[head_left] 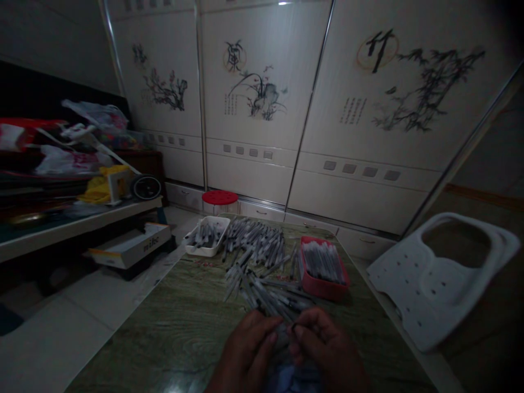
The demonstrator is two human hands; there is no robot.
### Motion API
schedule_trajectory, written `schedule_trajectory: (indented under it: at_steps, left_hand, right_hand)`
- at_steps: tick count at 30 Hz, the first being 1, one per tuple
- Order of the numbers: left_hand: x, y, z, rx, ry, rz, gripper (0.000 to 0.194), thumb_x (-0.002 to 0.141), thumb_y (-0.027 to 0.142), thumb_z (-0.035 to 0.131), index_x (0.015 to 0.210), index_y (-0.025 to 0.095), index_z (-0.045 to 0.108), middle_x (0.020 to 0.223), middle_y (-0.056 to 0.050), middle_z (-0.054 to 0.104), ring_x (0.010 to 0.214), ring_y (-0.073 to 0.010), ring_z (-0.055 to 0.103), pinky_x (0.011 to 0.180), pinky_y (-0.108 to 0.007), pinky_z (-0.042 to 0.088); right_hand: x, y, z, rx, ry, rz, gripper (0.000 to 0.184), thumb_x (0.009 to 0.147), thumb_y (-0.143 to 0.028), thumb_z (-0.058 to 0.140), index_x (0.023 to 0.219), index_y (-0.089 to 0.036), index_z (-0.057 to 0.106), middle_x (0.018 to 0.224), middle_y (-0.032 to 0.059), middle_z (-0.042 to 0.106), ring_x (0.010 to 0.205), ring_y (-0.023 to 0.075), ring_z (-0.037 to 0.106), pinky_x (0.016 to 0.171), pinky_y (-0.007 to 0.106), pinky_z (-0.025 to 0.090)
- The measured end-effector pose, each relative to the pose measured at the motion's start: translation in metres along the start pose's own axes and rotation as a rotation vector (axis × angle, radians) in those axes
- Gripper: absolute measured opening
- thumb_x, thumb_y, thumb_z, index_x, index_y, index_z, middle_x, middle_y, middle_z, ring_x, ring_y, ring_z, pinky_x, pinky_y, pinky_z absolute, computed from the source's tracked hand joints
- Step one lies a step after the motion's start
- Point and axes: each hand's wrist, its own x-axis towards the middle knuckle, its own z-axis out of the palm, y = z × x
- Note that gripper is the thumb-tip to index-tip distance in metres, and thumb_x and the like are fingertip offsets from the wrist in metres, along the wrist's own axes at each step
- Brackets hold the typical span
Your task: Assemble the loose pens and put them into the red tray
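Note:
My left hand [245,349] and my right hand [323,344] come together low over the near edge of the green wood-grain table [155,333]. The right fingertips pinch a small dark piece [295,327], perhaps part of a pen. The left fingers curl toward the same spot, and what they hold is too dim to tell. A loose heap of slim grey pens [257,256] spreads from just beyond my hands toward the far edge. Pens stand packed in a pink tray [323,290] at right, and others lie in a white tray [202,250] at left.
A red stool [220,199] stands beyond the table, before painted white cabinet doors [254,164]. A white moulded plastic seat [438,278] lies to the right. On the left are a cardboard box [129,245] and a shelf [69,226] piled with bags.

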Motion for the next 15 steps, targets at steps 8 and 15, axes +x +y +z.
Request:
schedule_trajectory:
  at_steps: [8,15]
  left_hand:
    - [0.003,0.005,-0.004,-0.099,-0.008,-0.069,0.031,0.106,0.034,0.055,0.127,0.030,0.077,0.102,-0.007,0.071,0.097,-0.0216,0.070,0.086,-0.032,0.056]
    - [0.001,0.004,-0.005,-0.133,-0.010,-0.068,0.031,0.106,0.034,0.055,0.128,0.028,0.076,0.104,-0.007,0.073,0.098,-0.0212,0.070,0.087,-0.033,0.056]
  right_hand:
    - [0.009,0.013,0.000,-0.014,0.098,-0.060,0.029,0.076,-0.045,0.087,0.084,-0.020,0.075,0.062,-0.0045,0.063,0.055,0.0138,0.054,0.052,0.024,0.044]
    - [0.008,0.018,0.001,-0.063,0.091,-0.081,0.029,0.077,-0.047,0.087,0.086,-0.021,0.078,0.074,-0.0003,0.070,0.063,0.0161,0.057,0.056,0.025,0.046]
